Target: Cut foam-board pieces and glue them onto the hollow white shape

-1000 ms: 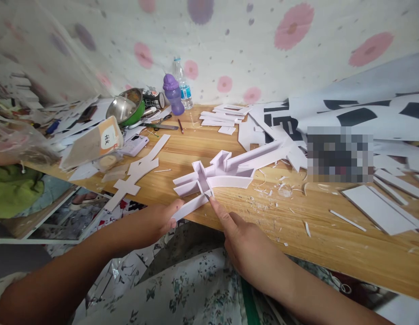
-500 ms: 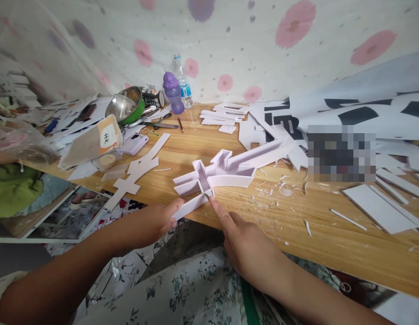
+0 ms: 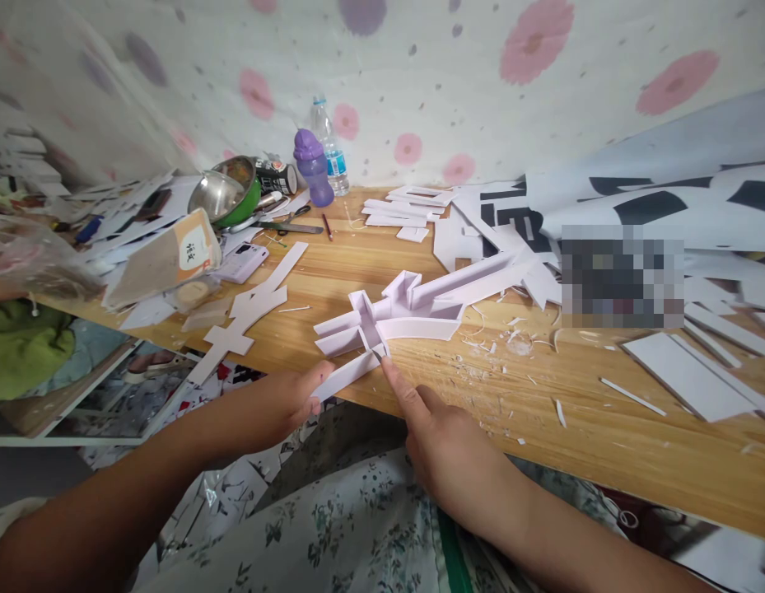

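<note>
At the table (image 3: pixel 357 255), a white strip (image 3: pixel 350 375) runs from the pinching left hand (image 3: pixel 300 394) to the half-curled right hand (image 3: pixel 440 432), hold unclear, with a green bowl (image 3: pixel 249 200) behind.

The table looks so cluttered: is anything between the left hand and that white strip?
Nothing visible: the left hand holds the white strip by one end; the right hand is at the other.

Your left hand (image 3: pixel 305 389) and right hand (image 3: pixel 440 428) are both gloveless, and a small dark spot marks your left thumb (image 3: pixel 322 375). A pale cream sleeve (image 3: pixel 15 512) shows at your left upper arm. Below the front edge of the table (image 3: pixel 604 441), your lap is covered by a whitish printed garment (image 3: pixel 357 531) with grey-green floral sprigs and butterfly-like motifs, beside a plain green band (image 3: pixel 454 553).
</note>
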